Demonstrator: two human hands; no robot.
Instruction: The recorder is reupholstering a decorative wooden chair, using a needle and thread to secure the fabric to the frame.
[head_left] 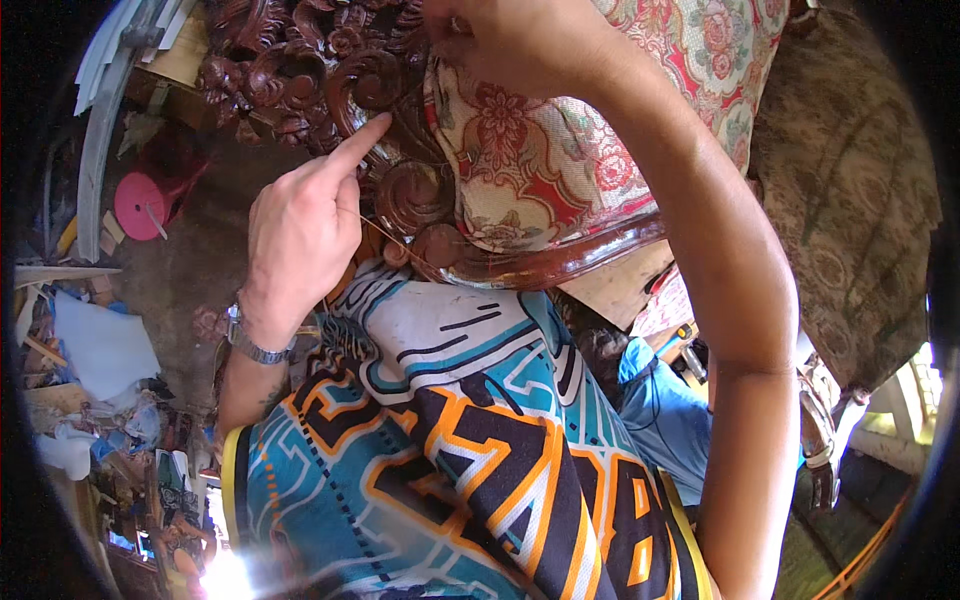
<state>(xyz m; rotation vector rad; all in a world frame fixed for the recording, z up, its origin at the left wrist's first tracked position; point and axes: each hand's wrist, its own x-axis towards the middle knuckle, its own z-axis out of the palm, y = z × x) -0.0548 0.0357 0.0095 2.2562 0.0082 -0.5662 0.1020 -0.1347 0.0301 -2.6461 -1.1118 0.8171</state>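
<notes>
In the head view, a carved brown wooden frame (405,195) with floral upholstery (540,170) stood directly before the person, across the upper middle. The left hand (300,225), a metal watch (258,345) on its wrist, reached its index finger out to the carving, the other fingers curled; a thin strand (385,232) ran beside it, though whether it was gripped I couldn't tell. The right hand (515,40), cut off by the upper edge, was bent over the upholstery's left border, its grip and any contents hidden.
</notes>
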